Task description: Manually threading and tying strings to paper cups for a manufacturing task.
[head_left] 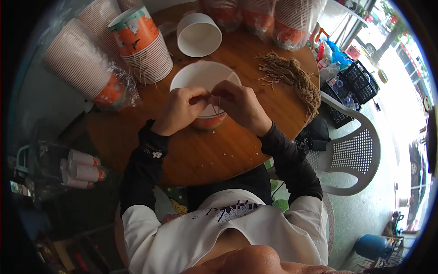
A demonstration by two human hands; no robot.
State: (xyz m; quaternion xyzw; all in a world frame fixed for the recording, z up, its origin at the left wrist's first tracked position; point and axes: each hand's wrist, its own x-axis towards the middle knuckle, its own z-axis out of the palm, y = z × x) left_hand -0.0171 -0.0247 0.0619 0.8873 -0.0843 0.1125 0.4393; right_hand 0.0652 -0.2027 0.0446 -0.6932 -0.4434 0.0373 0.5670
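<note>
A white paper bucket (200, 75) with an orange printed outside stands in front of me on the round wooden table (205, 160). My left hand (185, 107) and my right hand (242, 105) meet over its near rim, fingertips pinched together. Between them runs a thin cord (217, 108), with a loop or loose ends hanging at the rim; its exact course is partly hidden by my fingers. To the right lies a bundle of tan cords (292, 80), frayed at one end.
Behind stands another white paper bucket (199, 39), tilted with its mouth toward me. At left are a stack of orange-printed buckets (146, 50) and a plastic-wrapped stack (77, 64). More wrapped stacks (292, 23) line the far edge. A plastic chair (353, 148) is at right.
</note>
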